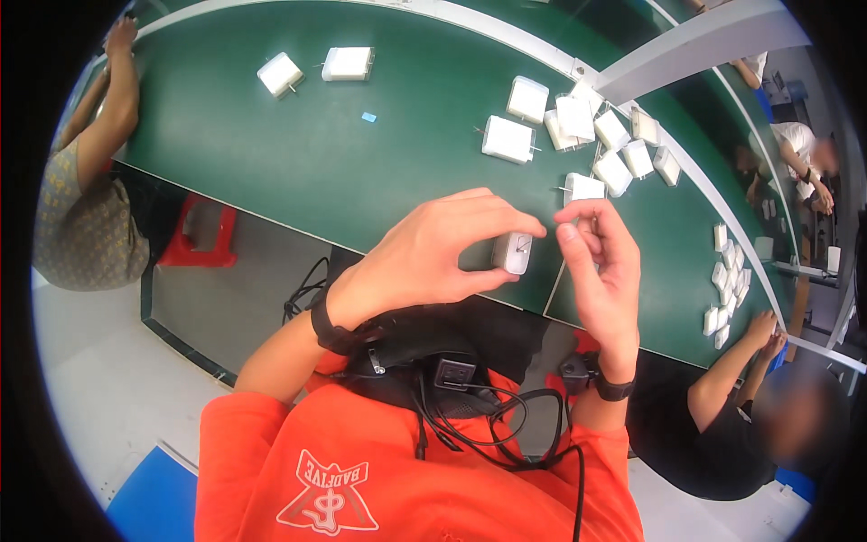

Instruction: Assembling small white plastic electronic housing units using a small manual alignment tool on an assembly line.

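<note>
My left hand (433, 239) is closed on a small white block-shaped housing (513, 255), gripped between thumb and fingers above the table's near edge. The housing's end faces up, with a small dark, wire-like detail on it. Just to its right is my right hand (601, 262), apart from the housing. Its fingers are curled and the thumb tip lies close to the index fingertip; anything between them is too small to make out. Beyond my right hand lies another white housing (585, 187) with a thin pin sticking out on its left.
White housings (575, 117) are clustered at the back right of the green table (271, 144); two more (349, 63) lie far left near a blue scrap (368, 117). A metal frame bar (704, 54) rises at the right. Co-workers sit at left and right. A red stool (199, 233) stands below.
</note>
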`<state>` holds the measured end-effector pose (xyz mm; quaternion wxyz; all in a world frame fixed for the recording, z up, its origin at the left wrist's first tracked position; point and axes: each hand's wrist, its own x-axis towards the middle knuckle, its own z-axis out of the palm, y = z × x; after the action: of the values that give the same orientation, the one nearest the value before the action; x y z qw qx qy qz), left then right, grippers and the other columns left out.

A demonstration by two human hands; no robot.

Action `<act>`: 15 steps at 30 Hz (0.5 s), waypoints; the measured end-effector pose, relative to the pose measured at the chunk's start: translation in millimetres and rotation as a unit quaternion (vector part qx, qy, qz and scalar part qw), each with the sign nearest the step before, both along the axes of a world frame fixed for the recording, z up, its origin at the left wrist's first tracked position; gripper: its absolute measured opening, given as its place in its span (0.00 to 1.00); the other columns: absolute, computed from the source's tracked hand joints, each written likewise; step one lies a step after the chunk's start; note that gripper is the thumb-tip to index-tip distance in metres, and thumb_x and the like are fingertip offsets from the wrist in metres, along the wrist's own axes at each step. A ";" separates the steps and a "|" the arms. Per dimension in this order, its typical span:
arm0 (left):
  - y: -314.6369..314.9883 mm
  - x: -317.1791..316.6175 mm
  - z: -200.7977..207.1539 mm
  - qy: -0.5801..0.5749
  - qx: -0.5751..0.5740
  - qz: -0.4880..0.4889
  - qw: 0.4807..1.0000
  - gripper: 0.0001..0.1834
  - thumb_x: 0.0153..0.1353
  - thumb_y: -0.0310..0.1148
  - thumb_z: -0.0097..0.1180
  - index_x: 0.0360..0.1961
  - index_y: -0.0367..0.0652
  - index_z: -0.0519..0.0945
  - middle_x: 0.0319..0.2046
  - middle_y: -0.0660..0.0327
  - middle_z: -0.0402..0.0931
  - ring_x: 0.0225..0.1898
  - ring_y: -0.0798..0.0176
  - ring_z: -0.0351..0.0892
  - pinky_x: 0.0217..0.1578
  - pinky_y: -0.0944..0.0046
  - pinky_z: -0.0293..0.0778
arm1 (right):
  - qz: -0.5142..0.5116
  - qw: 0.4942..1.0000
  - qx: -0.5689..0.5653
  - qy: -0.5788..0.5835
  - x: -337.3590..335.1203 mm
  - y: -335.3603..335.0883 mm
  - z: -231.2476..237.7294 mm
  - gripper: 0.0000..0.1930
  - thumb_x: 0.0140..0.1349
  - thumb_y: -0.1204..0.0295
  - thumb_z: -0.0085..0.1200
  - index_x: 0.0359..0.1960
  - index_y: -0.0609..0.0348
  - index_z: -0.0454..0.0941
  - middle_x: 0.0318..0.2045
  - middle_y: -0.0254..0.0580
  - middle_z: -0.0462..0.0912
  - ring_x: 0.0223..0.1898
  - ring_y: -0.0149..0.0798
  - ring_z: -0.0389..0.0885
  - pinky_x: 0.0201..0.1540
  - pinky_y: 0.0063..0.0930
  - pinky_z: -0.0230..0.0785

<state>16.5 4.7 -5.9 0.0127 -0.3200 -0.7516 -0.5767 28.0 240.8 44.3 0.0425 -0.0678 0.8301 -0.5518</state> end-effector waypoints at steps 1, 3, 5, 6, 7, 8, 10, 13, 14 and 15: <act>0.1 0.1 -0.2 0.000 0.000 0.000 1.000 0.26 0.53 0.23 0.78 0.56 0.41 0.88 0.49 0.58 0.90 0.50 0.52 0.88 0.52 0.56 0.83 | 0.000 1.000 0.000 0.000 1.0 0.7 0.1 0.06 0.74 0.76 0.64 0.48 0.61 0.82 0.24 0.22 0.62 0.28 0.22 0.57 0.32 0.24 0.52; 0.9 0.1 -0.5 0.011 -0.003 0.007 1.000 0.26 0.53 0.23 0.78 0.55 0.41 0.88 0.47 0.58 0.90 0.48 0.52 0.88 0.52 0.56 0.83 | 0.001 1.000 -0.014 0.010 3.0 2.3 0.3 0.06 0.81 0.74 0.57 0.48 0.63 0.83 0.25 0.23 0.65 0.29 0.21 0.58 0.32 0.24 0.55; 0.8 0.5 -0.4 0.013 -0.001 0.012 1.000 0.26 0.53 0.23 0.78 0.55 0.41 0.88 0.47 0.58 0.90 0.48 0.52 0.88 0.52 0.56 0.83 | 0.009 1.000 -0.004 0.015 4.1 3.5 4.3 0.08 0.82 0.72 0.55 0.48 0.64 0.84 0.27 0.25 0.68 0.29 0.22 0.60 0.33 0.25 0.57; 0.8 0.7 -0.3 0.014 0.000 0.017 1.000 0.26 0.53 0.23 0.79 0.55 0.41 0.88 0.47 0.58 0.90 0.47 0.52 0.88 0.52 0.56 0.83 | 0.017 1.000 0.006 0.021 4.4 4.3 5.6 0.11 0.84 0.71 0.53 0.47 0.64 0.85 0.29 0.28 0.72 0.30 0.23 0.63 0.34 0.25 0.59; 1.2 0.7 -0.6 0.014 0.000 0.016 1.000 0.26 0.53 0.23 0.79 0.55 0.41 0.88 0.47 0.58 0.90 0.47 0.52 0.88 0.52 0.56 0.83 | 0.016 1.000 0.006 0.021 3.6 5.5 4.8 0.11 0.84 0.71 0.53 0.47 0.64 0.85 0.29 0.28 0.72 0.30 0.23 0.63 0.34 0.25 0.59; 1.5 0.7 -1.1 0.015 0.002 0.019 1.000 0.26 0.53 0.23 0.79 0.55 0.41 0.88 0.47 0.58 0.90 0.47 0.52 0.88 0.52 0.56 0.83 | 0.041 0.998 0.012 0.053 1.9 6.6 3.2 0.12 0.85 0.71 0.51 0.47 0.65 0.85 0.31 0.31 0.74 0.30 0.25 0.65 0.35 0.26 0.60; 2.0 1.1 -1.0 0.015 0.003 0.022 1.000 0.26 0.53 0.23 0.79 0.55 0.40 0.88 0.48 0.58 0.90 0.47 0.52 0.88 0.51 0.56 0.83 | 0.066 0.994 0.017 0.085 1.6 7.1 0.7 0.13 0.85 0.71 0.50 0.46 0.65 0.86 0.33 0.33 0.77 0.31 0.27 0.67 0.35 0.26 0.61; 1.8 2.1 -0.3 0.012 -0.002 0.034 0.999 0.26 0.52 0.23 0.79 0.55 0.40 0.88 0.48 0.58 0.90 0.46 0.52 0.88 0.51 0.55 0.84 | 0.088 0.990 -0.017 0.112 2.9 4.4 -2.9 0.13 0.85 0.71 0.50 0.45 0.64 0.87 0.34 0.36 0.76 0.33 0.30 0.69 0.36 0.27 0.62; 1.5 1.7 -1.5 0.020 0.000 0.030 0.999 0.26 0.52 0.24 0.80 0.54 0.40 0.88 0.48 0.58 0.91 0.46 0.52 0.89 0.50 0.55 0.84 | 0.090 0.989 -0.025 0.115 3.0 3.8 -4.3 0.11 0.83 0.72 0.53 0.45 0.64 0.86 0.33 0.34 0.75 0.32 0.29 0.68 0.35 0.27 0.61; 1.2 1.3 -2.4 0.028 0.002 0.026 0.999 0.26 0.52 0.24 0.80 0.54 0.41 0.88 0.48 0.58 0.91 0.46 0.52 0.89 0.50 0.56 0.84 | 0.092 0.988 -0.033 0.118 3.2 2.9 -5.0 0.09 0.82 0.73 0.56 0.44 0.63 0.86 0.32 0.33 0.74 0.31 0.28 0.67 0.35 0.27 0.60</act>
<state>17.9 5.9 -8.4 0.0491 -0.3162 -0.7580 -0.5684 31.1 243.7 39.3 -0.0075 -0.2096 0.8012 -0.5605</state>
